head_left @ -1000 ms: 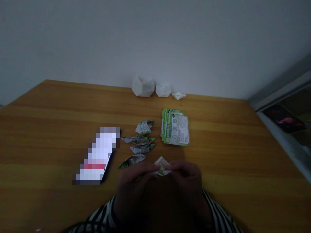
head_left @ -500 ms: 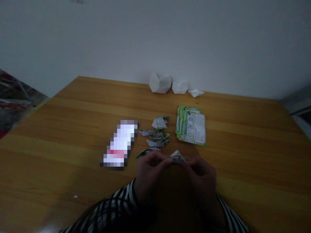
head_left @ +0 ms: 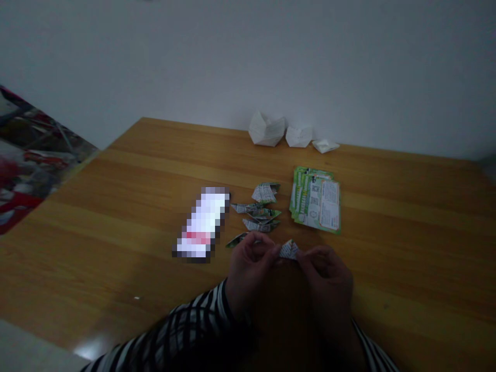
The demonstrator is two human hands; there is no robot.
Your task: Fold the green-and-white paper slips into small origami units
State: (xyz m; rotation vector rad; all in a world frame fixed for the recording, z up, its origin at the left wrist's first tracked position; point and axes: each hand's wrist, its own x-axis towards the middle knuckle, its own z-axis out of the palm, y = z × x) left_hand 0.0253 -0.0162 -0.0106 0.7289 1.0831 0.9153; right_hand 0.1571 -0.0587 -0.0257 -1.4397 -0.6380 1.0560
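A small piece of folded printed paper (head_left: 289,250) is pinched between both hands above the table's near side. My left hand (head_left: 250,268) grips its left end with thumb and fingers. On the other end, my right hand (head_left: 327,274) closes in the same way. The paper's pointed top shows between the fingertips, while its ends are hidden by them. Just beyond my left hand lie several folded paper boats (head_left: 263,214) made of printed paper, the closest one partly covered by that hand.
A phone with a blurred screen (head_left: 203,222) lies left of the boats. To their right is a stack of green and white leaflets (head_left: 320,206). White folded papers (head_left: 267,130) stand along the wall at the back of the wooden table (head_left: 116,206).
The folded paper has turned between my fingers and now shows a striped, printed face with its point up. The whole view has shifted slightly, so the table's things appear farther right.
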